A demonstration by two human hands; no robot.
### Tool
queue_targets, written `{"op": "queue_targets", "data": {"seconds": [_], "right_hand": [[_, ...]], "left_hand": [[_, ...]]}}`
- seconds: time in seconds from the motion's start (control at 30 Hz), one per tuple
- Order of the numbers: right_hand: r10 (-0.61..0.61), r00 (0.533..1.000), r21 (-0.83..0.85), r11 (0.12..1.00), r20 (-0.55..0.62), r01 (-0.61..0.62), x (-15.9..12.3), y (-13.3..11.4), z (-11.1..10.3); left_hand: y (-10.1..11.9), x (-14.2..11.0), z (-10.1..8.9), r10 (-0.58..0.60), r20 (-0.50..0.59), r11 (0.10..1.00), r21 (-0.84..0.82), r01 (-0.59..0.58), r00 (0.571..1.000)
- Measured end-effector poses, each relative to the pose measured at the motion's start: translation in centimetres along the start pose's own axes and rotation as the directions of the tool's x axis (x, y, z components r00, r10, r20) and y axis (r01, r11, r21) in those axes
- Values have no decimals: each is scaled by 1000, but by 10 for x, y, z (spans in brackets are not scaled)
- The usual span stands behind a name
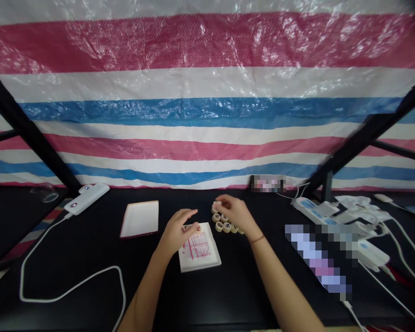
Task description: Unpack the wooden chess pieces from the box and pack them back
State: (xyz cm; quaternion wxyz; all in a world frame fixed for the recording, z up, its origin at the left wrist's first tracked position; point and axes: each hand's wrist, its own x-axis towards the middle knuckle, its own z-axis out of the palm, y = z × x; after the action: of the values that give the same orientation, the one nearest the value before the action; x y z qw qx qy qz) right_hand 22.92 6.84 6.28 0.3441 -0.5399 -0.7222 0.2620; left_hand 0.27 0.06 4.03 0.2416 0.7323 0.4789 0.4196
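My left hand [175, 232] hovers over the near end of a shallow white box [212, 263], thumb and fingers apart with nothing gripped. Inside the box lies a thin sheet with red grid lines [199, 246], and a few red-lettered Chinese chess pieces [198, 228] show along its far side, partly covered by that hand. To the right of the box my right hand [235, 213] has its fingertips closed on a pale Chinese chess piece [216, 206]. Several round pieces with dark characters [226, 227] stand in rows under and beside this hand, some hidden by it.
An upturned box lid [140, 219] lies to the left. Beyond it are a white power bank [90, 198] and its looping cable [69, 291]. On the right sit a blurred-out phone [318, 258], a power strip [313, 210] and tangled cords. Another blurred device [268, 183] leans at the back.
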Motion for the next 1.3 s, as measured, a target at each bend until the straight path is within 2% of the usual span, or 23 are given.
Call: {"op": "queue_targets", "data": {"seconds": [0.07, 0.13, 0.27, 0.37, 0.47, 0.57, 0.67, 0.9, 1.0, 1.17, 1.3], "right_hand": [[-20, 999, 261, 965, 44, 8, -20, -5, 18], [-17, 999, 423, 906, 29, 3, -34, -6, 33], [6, 999, 516, 856, -32, 11, -45, 1, 47], [4, 1000, 574, 819, 0, -4, -44, 6, 48], [46, 997, 608, 794, -54, -3, -42, 9, 46], [95, 984, 561, 828, -150, 6, -40, 11, 42], [106, 975, 480, 877, -197, 2, -39, 12, 37], [56, 980, 356, 934, -193, 17, -43, 16, 39], [-24, 984, 299, 951, -179, 78, -44, 14, 39], [-169, 966, 214, 954, -196, 211, -46, 3, 35], [-267, 956, 132, 950, -126, 282, -48, -3, 32]], "left_hand": [[13, 10, 5, 52, 142, 999, -14, -51, 988], [21, 17, 11, 61, 181, 998, 13, -65, 982], [20, 19, 21, 33, 155, 999, 6, -34, 987], [10, 13, 25, 31, 117, 1000, -5, -31, 993], [4, 6, 27, 38, 81, 997, 68, -43, 996], [4, 3, 29, 59, 90, 980, 184, -74, 994], [8, 3, 35, 52, 135, 967, 242, -84, 989], [6, 2, 40, -10, 244, 959, 278, -60, 970], [6, 2, 39, -16, 251, 937, 341, -73, 968], [9, 2, 41, -47, 164, 903, 429, -29, 985], [6, 1, 44, -77, 119, 893, 449, 16, 990]]}}
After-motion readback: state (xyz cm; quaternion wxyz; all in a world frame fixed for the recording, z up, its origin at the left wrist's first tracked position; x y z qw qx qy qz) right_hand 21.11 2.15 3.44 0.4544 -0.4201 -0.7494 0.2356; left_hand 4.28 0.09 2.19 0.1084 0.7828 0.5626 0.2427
